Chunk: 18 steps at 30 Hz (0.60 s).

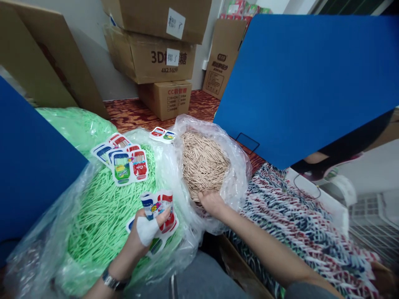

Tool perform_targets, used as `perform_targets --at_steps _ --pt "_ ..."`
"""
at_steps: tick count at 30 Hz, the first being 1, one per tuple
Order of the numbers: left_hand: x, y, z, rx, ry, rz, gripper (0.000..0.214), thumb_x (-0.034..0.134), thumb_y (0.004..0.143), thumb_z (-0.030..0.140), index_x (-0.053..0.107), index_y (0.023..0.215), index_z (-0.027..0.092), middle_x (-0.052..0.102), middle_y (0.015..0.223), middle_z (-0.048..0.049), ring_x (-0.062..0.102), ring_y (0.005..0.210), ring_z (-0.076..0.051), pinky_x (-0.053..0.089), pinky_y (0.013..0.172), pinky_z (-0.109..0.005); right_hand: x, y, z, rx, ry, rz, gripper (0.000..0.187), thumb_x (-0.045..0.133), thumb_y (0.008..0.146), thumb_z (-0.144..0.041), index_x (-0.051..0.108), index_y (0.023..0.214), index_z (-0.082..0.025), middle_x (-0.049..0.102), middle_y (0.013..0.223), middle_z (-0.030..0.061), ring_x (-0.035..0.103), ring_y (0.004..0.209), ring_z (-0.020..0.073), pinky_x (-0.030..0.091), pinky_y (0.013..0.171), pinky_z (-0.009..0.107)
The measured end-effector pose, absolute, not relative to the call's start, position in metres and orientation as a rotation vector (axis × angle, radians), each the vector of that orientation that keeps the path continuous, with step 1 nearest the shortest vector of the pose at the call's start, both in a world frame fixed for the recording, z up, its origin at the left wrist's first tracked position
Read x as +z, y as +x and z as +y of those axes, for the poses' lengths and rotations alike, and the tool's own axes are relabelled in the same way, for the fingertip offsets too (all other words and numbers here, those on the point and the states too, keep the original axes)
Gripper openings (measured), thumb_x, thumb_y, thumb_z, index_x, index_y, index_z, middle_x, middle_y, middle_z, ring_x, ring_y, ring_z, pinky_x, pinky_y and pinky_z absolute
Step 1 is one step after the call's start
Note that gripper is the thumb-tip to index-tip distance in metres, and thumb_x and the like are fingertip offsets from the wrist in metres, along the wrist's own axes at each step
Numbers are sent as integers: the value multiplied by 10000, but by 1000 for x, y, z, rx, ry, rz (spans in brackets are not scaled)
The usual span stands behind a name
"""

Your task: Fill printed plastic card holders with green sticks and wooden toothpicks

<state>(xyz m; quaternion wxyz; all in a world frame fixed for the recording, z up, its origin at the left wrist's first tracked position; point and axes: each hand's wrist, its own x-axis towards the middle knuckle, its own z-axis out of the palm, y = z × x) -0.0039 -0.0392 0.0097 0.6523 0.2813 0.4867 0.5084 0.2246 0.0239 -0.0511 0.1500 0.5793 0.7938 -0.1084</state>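
My left hand, with a white wrap at the thumb and a watch on the wrist, grips a small printed packet in blue, red and white above green sticks. Another packet shows just under that hand. Thin green sticks fill a clear plastic bag on the left, and several overlapping printed packets lie on them. My right hand reaches into a second clear bag, its fingers curled into thin beige sticks; the fingertips are partly hidden. One more packet rests between the bags.
Stacked cardboard boxes stand by the wall. Large blue panels rise at left and right. A heap of striped wrapped pieces lies at right, near a white crate. Part of another person shows behind the right panel.
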Motion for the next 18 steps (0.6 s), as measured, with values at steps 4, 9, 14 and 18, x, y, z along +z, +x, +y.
perform_targets --at_steps 4,9,14,18 --pt "7 -4 -41 1161 623 1136 341 835 535 326 711 764 106 692 617 -46 616 562 -176 509 564 -278 -53 222 23 -345 1730 2317 241 351 867 -68 569 959 -112 615 1020 191 567 1020 275 454 782 380" --pt "4 -4 -43 1156 644 1160 350 817 559 361 702 775 110 686 633 -40 599 543 -161 501 559 -273 -38 238 34 -527 1808 2419 174 363 907 -166 510 991 -131 619 953 135 590 916 215 461 759 326" --pt "-3 -4 -43 1112 681 1130 364 817 568 336 700 834 117 721 724 -64 640 621 -196 524 631 -309 -23 235 34 -2206 2168 2052 343 358 904 -524 439 1019 -211 469 656 -55 434 457 73 321 408 172" --pt "-8 -5 -44 1080 763 1153 310 803 588 320 697 796 116 726 728 -65 638 624 -191 517 637 -298 -1 218 33 -3145 1948 1377 355 581 806 -468 472 1005 -196 431 675 -61 419 488 50 292 414 149"
